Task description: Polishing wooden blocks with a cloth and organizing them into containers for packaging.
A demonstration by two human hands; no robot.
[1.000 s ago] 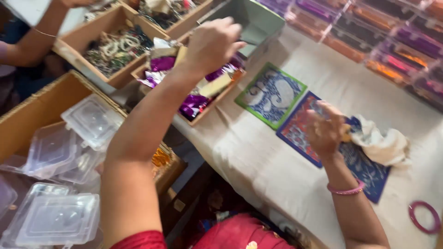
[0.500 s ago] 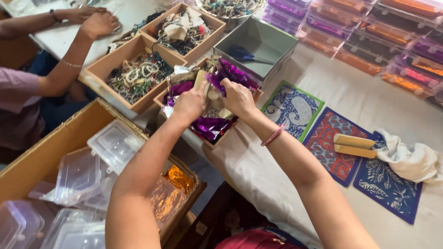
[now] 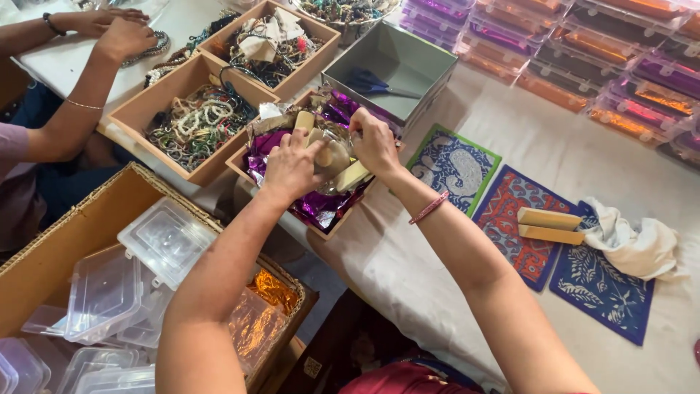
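Both my hands are inside a wooden tray [image 3: 325,232] lined with crumpled purple foil [image 3: 315,209] and holding several pale wooden pieces. My left hand [image 3: 290,169] curls round a rounded wooden piece [image 3: 329,157]. My right hand [image 3: 375,143] meets it from the right, fingertips pinched on the same piece. A flat wooden block [image 3: 353,176] lies just below my right hand. What the fingers cover is hidden.
Two wooden blocks [image 3: 547,225] lie on a red patterned mat [image 3: 510,208], between a green-edged mat [image 3: 456,168] and a blue mat [image 3: 601,295]; white cloth [image 3: 633,244]. Grey box [image 3: 430,80] with scissors [image 3: 373,84]. Bead trays [image 3: 197,124]. Cardboard box [image 3: 65,241] of clear containers. Another person's arm [image 3: 80,109].
My right hand left the two wooden blocks on the mat and came over to the foil tray. Both hands now work on a wooden piece there.
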